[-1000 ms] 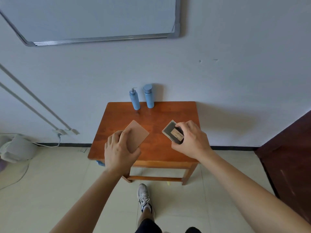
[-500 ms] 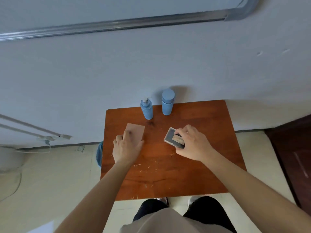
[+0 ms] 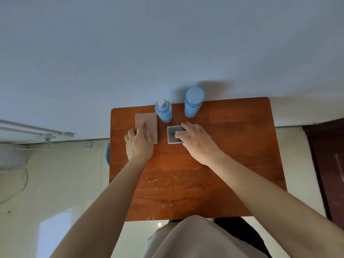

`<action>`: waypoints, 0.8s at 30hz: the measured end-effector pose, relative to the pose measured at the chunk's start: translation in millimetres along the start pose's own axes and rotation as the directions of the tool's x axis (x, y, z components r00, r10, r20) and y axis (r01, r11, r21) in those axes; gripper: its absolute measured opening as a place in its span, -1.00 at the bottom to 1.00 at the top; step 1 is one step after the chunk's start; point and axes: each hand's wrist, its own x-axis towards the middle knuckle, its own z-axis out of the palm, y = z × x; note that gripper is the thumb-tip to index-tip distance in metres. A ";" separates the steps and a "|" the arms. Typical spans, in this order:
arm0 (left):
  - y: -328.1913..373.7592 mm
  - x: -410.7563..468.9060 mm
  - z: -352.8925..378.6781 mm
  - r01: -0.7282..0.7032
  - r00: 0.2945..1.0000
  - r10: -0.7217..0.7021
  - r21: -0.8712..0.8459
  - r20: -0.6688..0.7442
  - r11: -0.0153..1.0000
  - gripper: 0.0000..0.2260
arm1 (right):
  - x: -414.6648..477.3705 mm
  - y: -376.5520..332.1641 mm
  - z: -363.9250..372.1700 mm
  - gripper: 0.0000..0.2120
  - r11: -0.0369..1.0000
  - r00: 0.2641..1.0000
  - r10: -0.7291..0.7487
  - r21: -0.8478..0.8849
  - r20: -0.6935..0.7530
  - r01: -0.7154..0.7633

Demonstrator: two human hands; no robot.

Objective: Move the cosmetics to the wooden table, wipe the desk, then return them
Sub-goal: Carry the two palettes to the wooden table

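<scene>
**Q:** Status of the surface and hands?

**A:** The wooden surface (image 3: 214, 164) stands against the wall; the left hand (image 3: 139, 144) lies with its fingers straight, resting flat on the pink case (image 3: 147, 121); the right hand (image 3: 197, 142) holds the grey compact (image 3: 173, 135), fingers curled round its right edge, thumb on its lid.

**Q:** Bottles?

**A:** The capped blue bottle (image 3: 193, 103) and the blue pump bottle (image 3: 163, 112) stand upright at the far edge, apart from each other; position unchanged from half a second ago.

**Q:** Flat items against the earlier frame?

**A:** The pink case lies flat just left of the pump bottle; earlier it sat askew and nearer the front. The grey compact lies before the gap between the bottles, now square to the surface edge; earlier it was askew.
</scene>
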 end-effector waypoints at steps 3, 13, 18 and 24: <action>-8.0 -2.3 -3.8 -0.061 0.995 0.056 0.064 0.078 0.996 -0.54 | 1.6 -1.4 1.6 -0.33 1.000 1.000 0.005 0.001 0.026 -0.005; -13.8 -20.7 -18.6 -0.299 0.948 0.316 0.252 -0.026 0.920 -0.46 | -41.8 -2.3 -18.9 -0.52 0.970 0.964 0.245 0.031 -0.106 -0.243; -14.2 -46.7 1.8 -0.572 0.813 0.567 0.360 0.132 0.737 -0.45 | -103.9 -5.5 2.0 -0.50 0.876 0.859 0.482 0.059 -0.172 -0.479; 22.2 -97.4 -0.8 -0.785 0.607 0.740 0.364 0.290 0.501 -0.45 | -205.2 -31.1 -2.4 -0.43 0.695 0.662 0.712 0.103 -0.236 -0.711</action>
